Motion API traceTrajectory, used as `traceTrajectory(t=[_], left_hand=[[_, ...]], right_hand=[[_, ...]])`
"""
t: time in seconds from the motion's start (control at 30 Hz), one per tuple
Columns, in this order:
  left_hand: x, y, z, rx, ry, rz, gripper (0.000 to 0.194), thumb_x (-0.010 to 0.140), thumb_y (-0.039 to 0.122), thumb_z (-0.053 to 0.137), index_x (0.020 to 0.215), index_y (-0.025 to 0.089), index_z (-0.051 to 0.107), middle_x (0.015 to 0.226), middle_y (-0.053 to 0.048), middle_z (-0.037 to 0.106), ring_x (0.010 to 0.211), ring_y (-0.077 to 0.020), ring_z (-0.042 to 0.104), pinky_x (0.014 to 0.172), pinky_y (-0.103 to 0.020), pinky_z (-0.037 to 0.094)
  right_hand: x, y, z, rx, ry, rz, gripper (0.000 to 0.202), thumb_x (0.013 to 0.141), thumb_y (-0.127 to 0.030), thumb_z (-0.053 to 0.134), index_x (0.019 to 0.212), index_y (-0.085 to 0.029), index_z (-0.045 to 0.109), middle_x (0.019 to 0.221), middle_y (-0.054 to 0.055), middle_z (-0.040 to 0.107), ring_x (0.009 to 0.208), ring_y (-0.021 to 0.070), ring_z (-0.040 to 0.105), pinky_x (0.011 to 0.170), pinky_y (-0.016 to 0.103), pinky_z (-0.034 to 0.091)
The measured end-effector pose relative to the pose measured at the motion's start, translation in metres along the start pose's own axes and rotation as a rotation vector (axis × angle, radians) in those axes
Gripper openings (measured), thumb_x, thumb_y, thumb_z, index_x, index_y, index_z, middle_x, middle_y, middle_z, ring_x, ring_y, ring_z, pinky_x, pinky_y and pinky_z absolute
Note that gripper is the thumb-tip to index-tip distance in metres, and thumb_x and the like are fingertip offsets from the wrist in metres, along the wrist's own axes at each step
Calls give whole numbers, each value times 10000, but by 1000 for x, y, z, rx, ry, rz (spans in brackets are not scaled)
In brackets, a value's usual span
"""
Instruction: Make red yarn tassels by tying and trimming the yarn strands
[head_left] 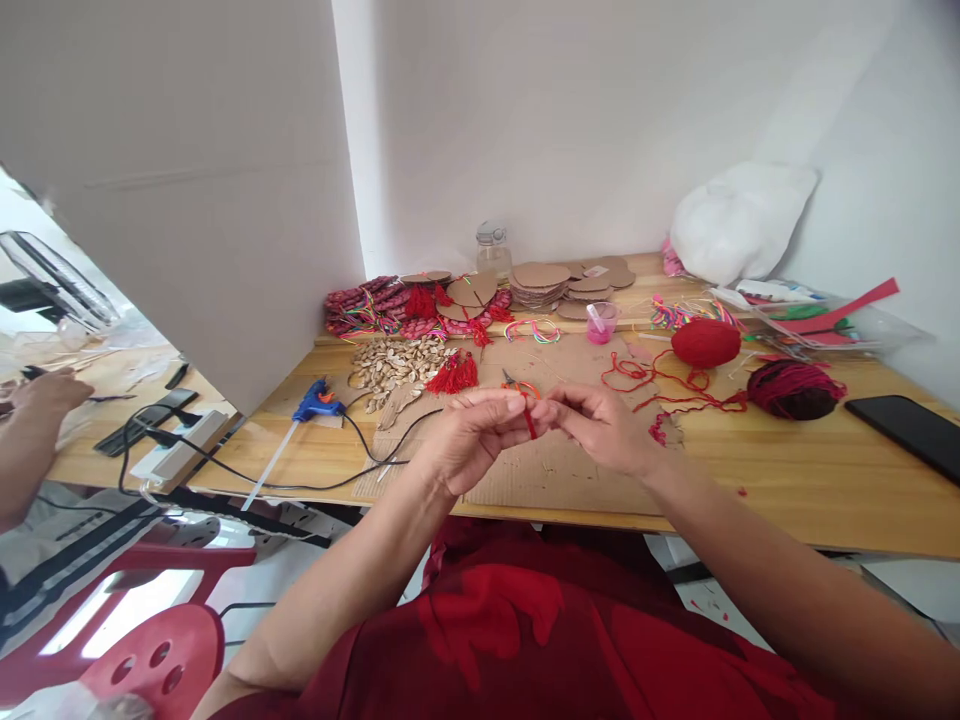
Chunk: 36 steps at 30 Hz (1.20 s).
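Over the cardboard sheet (pixel 570 470), my left hand (pixel 480 425) pinches a short length of red yarn (pixel 532 424) that hangs down from its fingertips. My right hand (pixel 604 428) meets it there, its thumb and forefinger pressed together on the same yarn; the exact grip is too small to make out. Just behind my fingers lie scissors (pixel 520 384) with orange handles, partly hidden. A bunch of red tassels (pixel 454 372) rests on the cardboard to the left. Loose yarn runs at the right from a red yarn ball (pixel 705 344).
A blue glue gun (pixel 321 402) and its black cable lie at the left, beside a heap of pale shell-like pieces (pixel 397 370). Behind stand cardboard discs (pixel 540 285), a glass jar (pixel 492 250) and a pink cup (pixel 601 324). A phone (pixel 907 430) lies right. Another person's hand (pixel 56 390) shows far left.
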<state>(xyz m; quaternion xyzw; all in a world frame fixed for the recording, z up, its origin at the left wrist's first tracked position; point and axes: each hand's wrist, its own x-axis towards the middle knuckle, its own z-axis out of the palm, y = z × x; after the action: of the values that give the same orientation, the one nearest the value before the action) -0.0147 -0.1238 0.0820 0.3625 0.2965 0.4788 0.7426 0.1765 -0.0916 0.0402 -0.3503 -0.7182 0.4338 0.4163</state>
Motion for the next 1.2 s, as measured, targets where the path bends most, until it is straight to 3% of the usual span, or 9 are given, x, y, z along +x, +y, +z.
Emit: traceTrajectory(t=[0.13, 0.3, 0.53, 0.7, 0.8, 0.93, 1.2], left_hand=[[4, 6, 0, -103, 55, 56, 81, 753, 186, 755, 780, 111, 741, 857, -76, 763, 916, -225, 740, 924, -351, 563], [11, 4, -3, -123, 152, 134, 78, 768, 183, 739, 809, 116, 742, 870, -79, 771, 925, -215, 741, 922, -339, 557], [17, -14, -13, 127, 220, 280, 151, 675, 256, 856, 739, 152, 766, 810, -66, 773, 847, -183, 722, 871, -320, 538], [15, -22, -14, 264, 130, 143, 207, 632, 293, 886, 738, 146, 786, 730, -42, 750, 695, -132, 672, 806, -292, 523], [14, -20, -12, 238, 112, 73, 207, 632, 300, 888, 741, 157, 785, 777, -53, 764, 751, -153, 701, 825, -298, 520], [14, -16, -11, 222, 98, 31, 222, 645, 318, 886, 761, 160, 781, 850, -85, 779, 854, -201, 730, 872, -335, 518], [8, -15, -8, 233, 58, -35, 219, 664, 305, 874, 770, 137, 780, 868, -113, 780, 852, -213, 730, 887, -363, 520]], right_hand=[[-15, 10, 16, 58, -20, 97, 294, 953, -436, 567, 897, -170, 678, 733, 6, 590, 615, 118, 517, 572, 259, 392], [-26, -4, 24, -152, -43, 101, 291, 981, -380, 499, 855, -184, 672, 715, 4, 585, 654, 136, 527, 596, 273, 377], [-30, -41, 14, -454, -64, -75, 257, 978, -282, 507, 764, -181, 607, 645, -27, 531, 606, 114, 453, 588, 269, 317], [-13, -63, -6, -571, -30, -277, 210, 960, -194, 512, 808, -171, 654, 662, -11, 582, 602, 112, 472, 592, 271, 307], [-1, -67, -16, -586, -39, -355, 220, 947, -153, 508, 788, -176, 658, 674, -5, 602, 617, 114, 494, 611, 268, 322], [8, -66, -20, -598, -42, -387, 238, 939, -149, 508, 735, -183, 625, 622, -15, 551, 587, 117, 447, 594, 275, 307], [14, -65, -21, -576, -23, -416, 231, 935, -158, 530, 727, -174, 630, 640, -11, 559, 608, 114, 463, 603, 264, 318]])
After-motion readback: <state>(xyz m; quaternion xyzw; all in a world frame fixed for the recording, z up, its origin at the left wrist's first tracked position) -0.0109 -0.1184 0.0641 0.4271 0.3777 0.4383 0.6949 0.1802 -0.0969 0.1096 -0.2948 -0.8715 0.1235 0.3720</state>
